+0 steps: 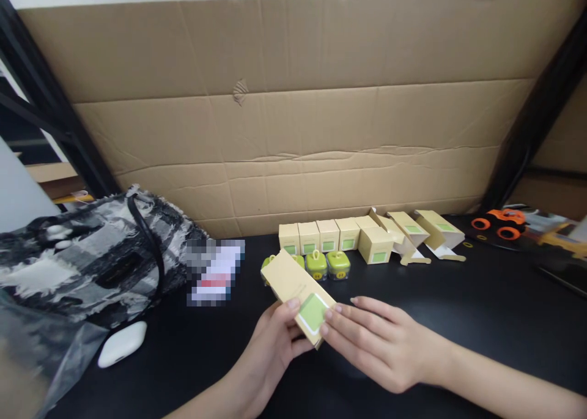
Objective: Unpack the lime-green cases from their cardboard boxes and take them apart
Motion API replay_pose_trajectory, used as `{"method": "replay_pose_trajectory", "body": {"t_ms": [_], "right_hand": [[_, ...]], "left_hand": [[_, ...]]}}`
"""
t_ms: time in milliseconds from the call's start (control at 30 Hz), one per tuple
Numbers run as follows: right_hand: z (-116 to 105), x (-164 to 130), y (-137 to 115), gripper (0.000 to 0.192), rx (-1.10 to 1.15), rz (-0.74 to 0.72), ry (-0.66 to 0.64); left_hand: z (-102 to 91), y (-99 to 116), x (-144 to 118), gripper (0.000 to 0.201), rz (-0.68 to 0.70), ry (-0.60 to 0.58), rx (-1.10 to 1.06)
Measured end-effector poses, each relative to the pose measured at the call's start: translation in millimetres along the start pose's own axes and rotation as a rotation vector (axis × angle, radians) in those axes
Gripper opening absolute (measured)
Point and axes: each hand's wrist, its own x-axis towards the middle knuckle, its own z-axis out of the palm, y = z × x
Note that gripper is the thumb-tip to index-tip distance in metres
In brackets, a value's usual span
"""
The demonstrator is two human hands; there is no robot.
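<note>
Over the black table, hands grasping a beige carton

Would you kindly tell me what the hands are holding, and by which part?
Both hold one small beige carton by its near, green-labelled end: left hand beneath, right hand with fingertips on the label.

Evenly and softly lit from above, dim on the black tabletop with faint sheen, no hard shadows, slightly soft throughout, bowed at the edges, smeared at the lower left, one patch pixelated.
</note>
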Motion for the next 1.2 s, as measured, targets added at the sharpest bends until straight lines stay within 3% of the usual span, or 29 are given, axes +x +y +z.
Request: {"method": "replay_pose_trajectory", "body": {"t_ms": [367,467,600,800,1033,1200], "right_hand": [[7.0,-5.1,-0.3,0.022,-0.013,-0.124,0.123],[6.0,-3.3,-4.3,0.015,0.055,-0.15,0.059],[0.9,4.2,-11.3,0.021,0.079,-0.067,0.014],[4.4,9.8,-22.6,0.027,0.135,0.075,-0.117],[10.6,6.6,-21.0,0.02,0.145,-0.01,-0.114],[-6.2,15.8,-3.9,0.026,0.067,0.028,-0.204]], "left_hand": [[4.5,5.1,0.1,0.032,0.037,0.041,-0.062],[2.9,4.1,1.0,0.036,0.037,0.109,-0.006],[0.3,0.4,3.1,0.039,0.107,0.237,0.12],[-0.4,-2.0,8.3,0.044,0.157,0.312,0.201],[-6.6,-7.0,11.0,0.047,0.085,0.277,0.068],[-5.2,-4.8,9.1,0.054,0.085,0.145,0.025]]}}
